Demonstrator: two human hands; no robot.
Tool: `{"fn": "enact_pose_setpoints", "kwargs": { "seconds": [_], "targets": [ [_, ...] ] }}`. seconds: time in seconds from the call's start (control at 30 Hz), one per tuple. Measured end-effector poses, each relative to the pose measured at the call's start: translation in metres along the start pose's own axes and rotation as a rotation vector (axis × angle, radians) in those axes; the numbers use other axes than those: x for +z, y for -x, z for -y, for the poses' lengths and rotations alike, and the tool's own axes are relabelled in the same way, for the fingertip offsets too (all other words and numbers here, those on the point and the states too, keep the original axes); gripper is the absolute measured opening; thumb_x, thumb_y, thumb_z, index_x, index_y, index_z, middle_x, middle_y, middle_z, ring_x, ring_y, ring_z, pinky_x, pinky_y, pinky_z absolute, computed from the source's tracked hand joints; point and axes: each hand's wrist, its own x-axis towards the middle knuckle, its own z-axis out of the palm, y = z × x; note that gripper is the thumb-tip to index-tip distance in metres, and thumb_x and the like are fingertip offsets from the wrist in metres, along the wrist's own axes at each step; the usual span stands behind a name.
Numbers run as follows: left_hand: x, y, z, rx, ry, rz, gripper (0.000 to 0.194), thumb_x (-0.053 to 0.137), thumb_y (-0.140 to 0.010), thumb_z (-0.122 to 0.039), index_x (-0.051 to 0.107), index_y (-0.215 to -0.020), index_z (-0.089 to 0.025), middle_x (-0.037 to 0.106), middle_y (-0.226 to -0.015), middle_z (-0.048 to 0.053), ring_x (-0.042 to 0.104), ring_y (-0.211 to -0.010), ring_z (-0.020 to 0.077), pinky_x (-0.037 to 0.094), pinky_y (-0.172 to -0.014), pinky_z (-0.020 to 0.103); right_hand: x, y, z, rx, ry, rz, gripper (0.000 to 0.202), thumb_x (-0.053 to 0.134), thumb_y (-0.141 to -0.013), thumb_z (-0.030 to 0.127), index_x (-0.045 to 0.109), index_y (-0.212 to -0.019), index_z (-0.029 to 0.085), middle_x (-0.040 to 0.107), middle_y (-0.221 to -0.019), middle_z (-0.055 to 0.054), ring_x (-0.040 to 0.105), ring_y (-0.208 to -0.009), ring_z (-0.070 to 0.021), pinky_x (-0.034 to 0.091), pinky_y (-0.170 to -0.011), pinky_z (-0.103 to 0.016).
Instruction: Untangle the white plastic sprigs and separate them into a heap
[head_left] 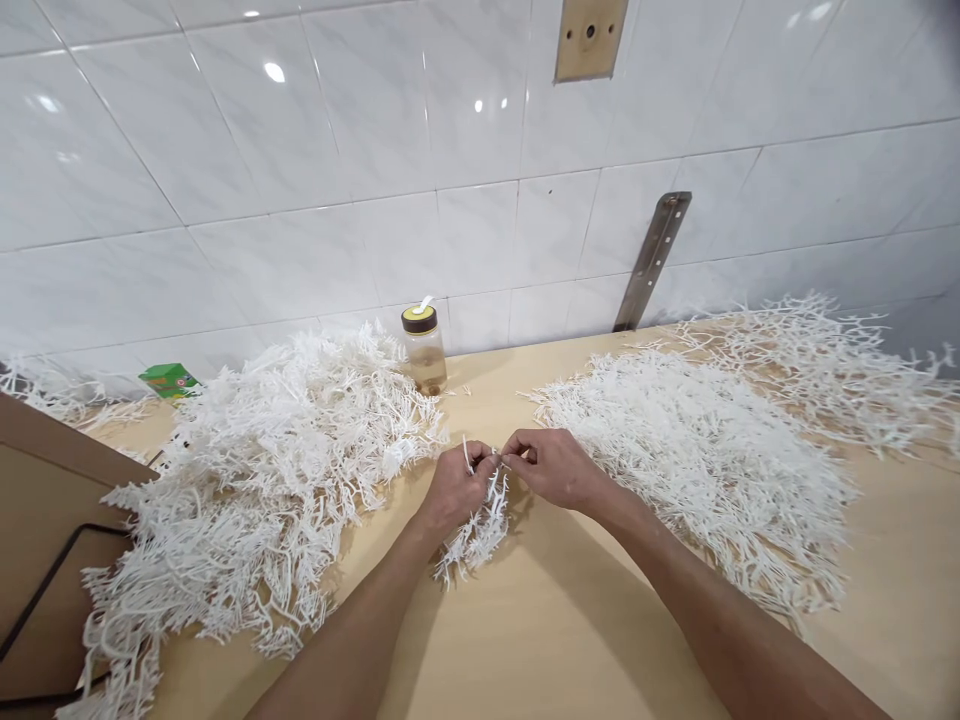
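A small bunch of white branching strands [480, 535] hangs below my left hand [459, 482], which pinches it at the top near the middle of the table. My right hand [546, 464] meets the left at the fingertips, its thumb and finger pressed together at the bunch's upper end. What exactly the right fingertips hold is too small to make out. One large heap of white branching pieces [292, 450] lies to the left of my hands. Another spread pile [697, 450] lies to the right.
A jar with a dark and yellow lid [426, 350] stands behind my hands by the tiled wall [300, 270]. At the left are a green box [169, 380] and a cardboard box [52, 540]. A metal strip [652, 262] leans on the wall. Looser white branches [840, 370] lie back right.
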Motion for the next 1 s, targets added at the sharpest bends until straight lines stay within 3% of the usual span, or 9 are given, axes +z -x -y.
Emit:
{"fn": "enact_pose_setpoints", "kwargs": {
  "seconds": [0.27, 0.5, 0.63, 0.7, 0.83, 1.0],
  "targets": [
    [0.003, 0.006, -0.008, 0.124, -0.329, 0.003, 0.018, 0.049, -0.077, -0.018, 0.049, -0.059, -0.019, 0.046, -0.057, -0.002, 0.039, -0.056, 0.0124, 0.026, -0.055, 0.027, 0.015, 0.001, -0.002, 0.008, 0.291, -0.05, 0.018, 0.051, -0.085, 0.016, 0.066, -0.074, 0.018, 0.069, -0.074, -0.004, 0.06, -0.068, -0.0156, 0.038, -0.061, -0.026],
    [-0.001, 0.004, -0.003, 0.064, -0.087, -0.028, 0.019, 0.051, -0.081, -0.028, 0.051, -0.065, -0.018, 0.046, -0.06, -0.003, 0.041, -0.06, 0.0124, 0.03, -0.057, 0.026, 0.013, -0.005, 0.004, 0.259, 0.009, 0.053, 0.023, 0.049, -0.089, 0.027, 0.066, -0.076, 0.018, 0.066, -0.062, -0.001, 0.06, -0.055, -0.0146, 0.041, -0.054, -0.024],
    [0.0, 0.005, -0.003, 0.088, -0.166, -0.031, 0.017, 0.05, -0.078, -0.022, 0.049, -0.062, -0.019, 0.046, -0.06, -0.002, 0.042, -0.06, 0.0126, 0.029, -0.057, 0.026, 0.024, -0.004, 0.013, 0.084, 0.344, -0.09, 0.018, 0.047, -0.089, 0.013, 0.063, -0.08, 0.016, 0.068, -0.083, -0.008, 0.062, -0.07, -0.018, 0.04, -0.061, -0.027],
    [0.003, 0.008, -0.003, 0.136, -0.224, -0.027, 0.017, 0.05, -0.078, -0.02, 0.048, -0.061, -0.019, 0.048, -0.061, -0.001, 0.042, -0.06, 0.0126, 0.029, -0.058, 0.026, 0.03, -0.004, 0.013, 0.072, 0.457, -0.104, 0.019, 0.046, -0.087, 0.008, 0.062, -0.081, 0.015, 0.066, -0.085, -0.01, 0.061, -0.069, -0.0184, 0.038, -0.06, -0.028],
    [0.006, 0.01, -0.003, 0.097, -0.09, -0.046, 0.024, 0.052, -0.084, -0.03, 0.051, -0.064, -0.018, 0.05, -0.062, -0.001, 0.043, -0.06, 0.012, 0.032, -0.058, 0.025, 0.024, -0.008, -0.009, 0.184, 0.344, -0.283, 0.019, 0.044, -0.089, 0.014, 0.058, -0.076, 0.017, 0.064, -0.076, -0.006, 0.057, -0.068, -0.0182, 0.038, -0.062, -0.028],
    [0.003, 0.006, 0.0, -0.076, 0.19, -0.005, 0.032, 0.059, -0.083, -0.047, 0.058, -0.073, -0.016, 0.047, -0.058, -0.003, 0.042, -0.053, 0.0101, 0.033, -0.053, 0.024, -0.005, -0.009, -0.041, 0.134, 0.3, -0.572, 0.016, 0.046, -0.085, 0.016, 0.062, -0.085, 0.017, 0.066, -0.086, -0.008, 0.059, -0.074, -0.0201, 0.042, -0.07, -0.031]
  ]
}}
